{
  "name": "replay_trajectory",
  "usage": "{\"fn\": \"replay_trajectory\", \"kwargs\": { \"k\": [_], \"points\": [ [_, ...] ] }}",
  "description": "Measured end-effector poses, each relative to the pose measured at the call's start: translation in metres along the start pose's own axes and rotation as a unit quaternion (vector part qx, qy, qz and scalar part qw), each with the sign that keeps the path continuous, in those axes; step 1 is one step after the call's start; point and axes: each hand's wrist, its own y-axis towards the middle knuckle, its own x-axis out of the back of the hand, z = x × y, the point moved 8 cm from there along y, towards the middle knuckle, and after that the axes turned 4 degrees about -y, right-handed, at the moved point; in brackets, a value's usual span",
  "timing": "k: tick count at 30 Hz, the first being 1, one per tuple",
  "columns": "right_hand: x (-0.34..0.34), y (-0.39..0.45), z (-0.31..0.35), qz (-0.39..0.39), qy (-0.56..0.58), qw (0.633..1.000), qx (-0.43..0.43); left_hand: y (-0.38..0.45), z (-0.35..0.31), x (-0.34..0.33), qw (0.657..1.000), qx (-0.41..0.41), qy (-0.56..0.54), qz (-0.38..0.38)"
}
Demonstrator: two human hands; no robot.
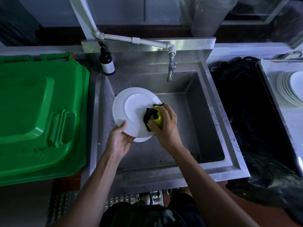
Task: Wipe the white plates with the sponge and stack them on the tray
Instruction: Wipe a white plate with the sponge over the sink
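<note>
Left hand (119,138) grips the near-left rim of a white plate (131,105), holding it tilted over the steel sink (188,104), with a second plate's edge (141,139) peeking out right underneath. Right hand (165,126) is curled round the yellow and black sponge (154,116), pressed onto the plate's right side. A stack of plates (289,88) sits on the tray (268,76) far right, green bin lid (41,115) to the left, brown soap bottle (106,60) by the tap (171,69)

Stainless-steel sink unit (218,122) with a dark pump bottle (106,60) standing upright on its back-left ledge. At right, a metal tray (268,89) carries a stack of white plates (290,87), partly cut by the frame edge.
</note>
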Motion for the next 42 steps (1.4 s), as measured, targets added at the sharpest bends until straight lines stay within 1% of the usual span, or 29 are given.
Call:
{"fn": "replay_trajectory", "kwargs": {
  "k": [4, 13, 17, 22, 29, 33, 36, 42],
  "points": [
    [0.003, 0.013, -0.009, -0.002, 0.002, 1.000, -0.024, 0.005, -0.002, -0.001, 0.999, 0.013, 0.017, 0.026],
    [0.015, 0.034, -0.029, -0.027, 0.030, 0.997, -0.060, 0.011, -0.005, -0.017, 0.987, 0.027, 0.116, 0.111],
    [0.026, 0.045, -0.041, -0.015, 0.044, 0.995, -0.084, 0.017, -0.002, -0.020, 0.978, 0.056, 0.178, 0.092],
    [0.046, 0.061, -0.044, 0.002, 0.001, 0.999, -0.034, 0.024, 0.012, -0.033, 0.948, 0.084, 0.296, 0.082],
    [0.076, 0.074, -0.038, 0.023, -0.030, 0.999, 0.033, 0.036, 0.032, -0.083, 0.923, 0.083, 0.364, 0.089],
    [0.094, 0.074, -0.033, 0.009, -0.050, 0.996, 0.075, 0.045, 0.043, -0.115, 0.905, 0.064, 0.411, 0.091],
    [0.110, 0.071, -0.035, -0.019, -0.065, 0.993, 0.095, 0.052, 0.052, -0.137, 0.891, 0.040, 0.446, 0.081],
    [0.153, 0.072, -0.068, -0.057, -0.107, 0.990, 0.073, 0.066, 0.081, -0.188, 0.852, -0.002, 0.515, 0.093]
  ]
}}
